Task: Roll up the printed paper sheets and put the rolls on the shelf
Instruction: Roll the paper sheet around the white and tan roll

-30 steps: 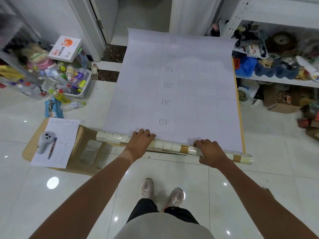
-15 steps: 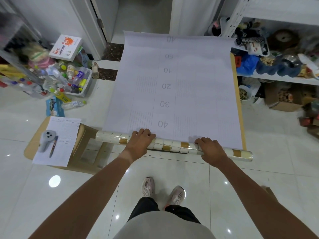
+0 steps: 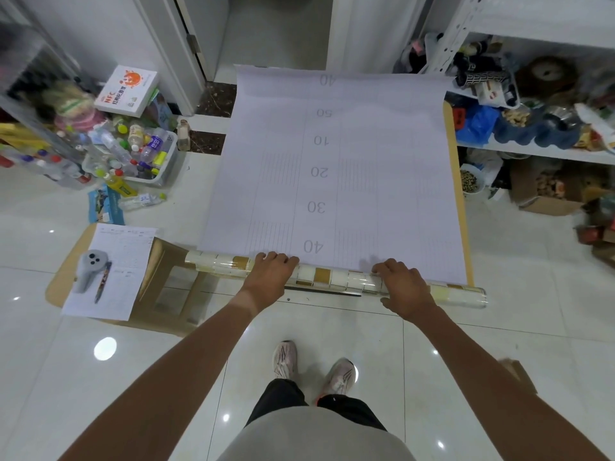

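Far left: form (image 3: 109,271) with pen (image 3: 102,281) parked on a low board, clear of the work. Left hand (image 3: 268,282) curled palm-down over the roll (image 3: 332,279), fingers pressed onto its top, likely to keep the winding tight. Sheet (image 3: 336,174) flat beyond, numbers running away, unrolled part well ahead. Right hand (image 3: 404,289) clamped likewise, wide apart for even rolling. Shelf (image 3: 532,151) at right, cluttered.

Bare-armed person in a grey top (image 3: 316,437), black trousers (image 3: 283,397) and pale pink sneakers (image 3: 339,377) with dark streaks.
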